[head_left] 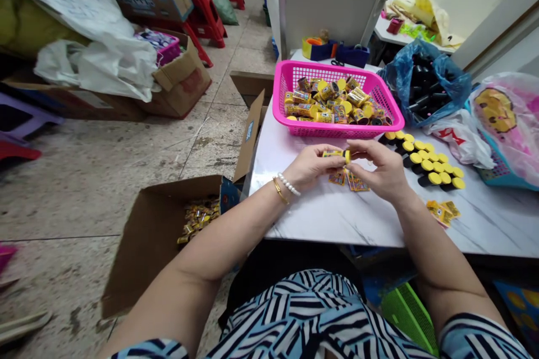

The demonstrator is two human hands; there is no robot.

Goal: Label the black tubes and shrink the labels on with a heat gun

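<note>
My left hand [314,167], with a pearl bracelet and a gold bangle at the wrist, is closed around a small yellow-labelled container [334,153] lying sideways in the fingers. My right hand [381,171] curls around its yellow-capped end, thumb and fingertips at the cap. Beneath the hands, several printed yellow-orange labels [357,182] lie on the white table [311,219]. Right of my right hand stand rows of black containers with yellow caps [427,165]. Behind both hands, a pink basket [337,130] holds many labelled containers.
More loose labels [443,212] lie near the table's front edge. A blue plastic bag [457,87] of black containers stands at the back right, beside a light-blue basket [505,175]. On the floor at left, an open carton [147,235] contains labelled containers.
</note>
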